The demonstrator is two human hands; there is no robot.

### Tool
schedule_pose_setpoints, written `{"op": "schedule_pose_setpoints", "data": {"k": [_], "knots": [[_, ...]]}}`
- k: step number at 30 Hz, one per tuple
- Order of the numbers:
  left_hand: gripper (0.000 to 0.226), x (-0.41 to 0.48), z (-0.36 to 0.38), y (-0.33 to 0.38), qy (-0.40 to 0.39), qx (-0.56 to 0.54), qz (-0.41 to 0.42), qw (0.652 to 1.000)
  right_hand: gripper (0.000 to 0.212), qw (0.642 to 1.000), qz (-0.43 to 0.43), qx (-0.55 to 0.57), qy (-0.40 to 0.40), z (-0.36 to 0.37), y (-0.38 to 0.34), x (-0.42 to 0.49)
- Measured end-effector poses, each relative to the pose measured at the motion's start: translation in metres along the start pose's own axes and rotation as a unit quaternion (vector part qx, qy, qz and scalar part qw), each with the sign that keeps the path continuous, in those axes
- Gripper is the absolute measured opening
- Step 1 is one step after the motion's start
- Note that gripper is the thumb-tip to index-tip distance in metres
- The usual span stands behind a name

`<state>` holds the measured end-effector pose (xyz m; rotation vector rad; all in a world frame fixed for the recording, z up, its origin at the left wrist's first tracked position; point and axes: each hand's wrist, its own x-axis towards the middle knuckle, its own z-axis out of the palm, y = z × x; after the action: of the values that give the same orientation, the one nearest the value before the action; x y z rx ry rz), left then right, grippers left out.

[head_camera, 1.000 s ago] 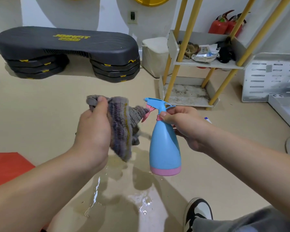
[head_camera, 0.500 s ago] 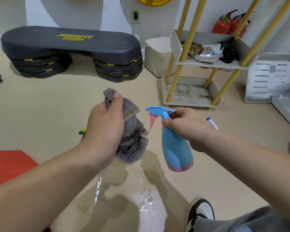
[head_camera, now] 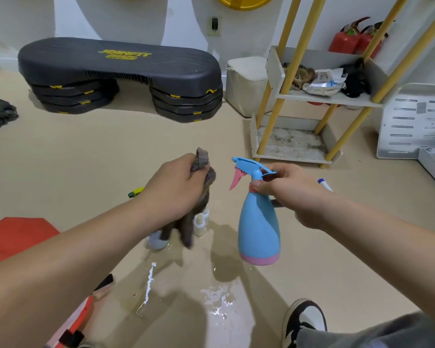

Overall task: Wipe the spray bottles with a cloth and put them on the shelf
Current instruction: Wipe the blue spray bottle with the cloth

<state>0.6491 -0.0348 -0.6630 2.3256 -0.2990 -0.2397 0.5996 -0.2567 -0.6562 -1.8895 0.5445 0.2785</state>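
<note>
Bottle (head_camera: 258, 222): neck pinched in right hand (head_camera: 290, 194); body hangs below the fingers. Cloth (head_camera: 199, 194): bunched in left hand's (head_camera: 176, 189) curled fingers.

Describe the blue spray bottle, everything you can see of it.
The spray bottle looks like smooth plastic: light blue pear-shaped body, pink base band, pink collar, blue spray head with a pink trigger. It is held roughly upright in the air above the wet floor, nozzle toward the cloth. The right hand grips its neck, thumb on the collar. The cloth, in the left hand, is not touching it.
</note>
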Motion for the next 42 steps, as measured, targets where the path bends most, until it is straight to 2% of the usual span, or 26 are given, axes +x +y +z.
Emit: {"op": "schedule_pose_setpoints", "data": {"k": [6,11,14,15,16,18,20,22,24,26,27,28,30,32,33,34,35,37,38,40,42], "knots": [[0.035,-0.019,0.016,0.024,0.074,-0.160,0.018,0.984,0.011,0.996,-0.006,0.078,-0.052,0.007,-0.006,0.001],[0.039,-0.040,0.038,0.027,-0.028,-0.261,0.020,0.965,0.014,0.991,-0.017,0.106,-0.075,0.011,-0.011,-0.004],[0.036,-0.047,0.046,0.027,-0.079,-0.194,0.107,0.972,0.012,0.991,-0.007,0.122,-0.053,0.014,-0.012,-0.007],[0.043,-0.049,0.048,0.026,-0.103,-0.132,0.154,0.974,0.013,0.990,-0.006,0.133,-0.041,0.015,-0.012,-0.007],[0.059,-0.050,0.052,0.023,-0.122,-0.061,0.194,0.972,0.015,0.989,-0.006,0.142,-0.029,0.015,-0.013,-0.008],[0.084,-0.051,0.057,0.016,-0.113,0.048,0.211,0.970,0.019,0.987,-0.008,0.159,-0.013,0.016,-0.016,-0.009],[0.079,-0.047,0.057,0.012,-0.062,0.033,0.207,0.976,0.019,0.984,-0.015,0.177,-0.006,0.016,-0.021,-0.010],[0.054,-0.039,0.054,0.011,-0.025,-0.052,0.165,0.985,0.017,0.982,-0.027,0.184,0.007,0.013,-0.023,-0.009],[0.036,-0.030,0.053,0.011,-0.073,-0.185,0.014,0.980,0.017,0.983,-0.037,0.176,0.024,0.010,-0.024,-0.008],[0.043,-0.028,0.051,0.008,-0.135,-0.314,-0.117,0.933,0.015,0.982,-0.036,0.182,0.030,0.006,-0.022,-0.007],[0.044,-0.027,0.051,0.008,-0.149,-0.344,-0.153,0.914,0.015,0.982,-0.033,0.186,0.028,0.005,-0.021,-0.006],[0.044,-0.028,0.050,0.011,-0.142,-0.356,-0.170,0.908,0.015,0.981,-0.032,0.187,0.025,0.004,-0.020,-0.006],[0.041,-0.029,0.050,0.021,-0.101,-0.309,-0.138,0.936,0.016,0.981,-0.031,0.190,0.015,0.005,-0.017,-0.005],[0.035,-0.036,0.051,0.032,-0.040,-0.204,0.004,0.978,0.017,0.981,-0.036,0.191,-0.001,0.011,-0.015,-0.006],[0.034,-0.039,0.052,0.034,-0.026,-0.161,0.079,0.983,0.017,0.981,-0.042,0.188,-0.008,0.015,-0.014,-0.007],[0.035,-0.042,0.053,0.037,-0.024,-0.129,0.118,0.984,0.017,0.982,-0.049,0.185,-0.011,0.017,-0.014,-0.008],[0.035,-0.042,0.053,0.034,-0.024,-0.106,0.121,0.987,0.016,0.982,-0.056,0.182,-0.009,0.018,-0.016,-0.008],[0.031,-0.038,0.052,0.023,-0.046,-0.125,0.039,0.990,0.014,0.981,-0.072,0.180,0.008,0.015,-0.020,-0.007],[0.030,-0.036,0.053,0.017,-0.076,-0.177,-0.027,0.981,0.013,0.980,-0.077,0.182,0.021,0.011,-0.022,-0.007],[0.042,-0.029,0.055,0.006,-0.126,-0.270,-0.133,0.945,0.013,0.977,-0.076,0.193,0.043,0.003,-0.023,-0.005],[0.048,-0.025,0.057,0.001,-0.127,-0.316,-0.170,0.925,0.015,0.976,-0.064,0.205,0.045,0.000,-0.021,-0.004]]}}
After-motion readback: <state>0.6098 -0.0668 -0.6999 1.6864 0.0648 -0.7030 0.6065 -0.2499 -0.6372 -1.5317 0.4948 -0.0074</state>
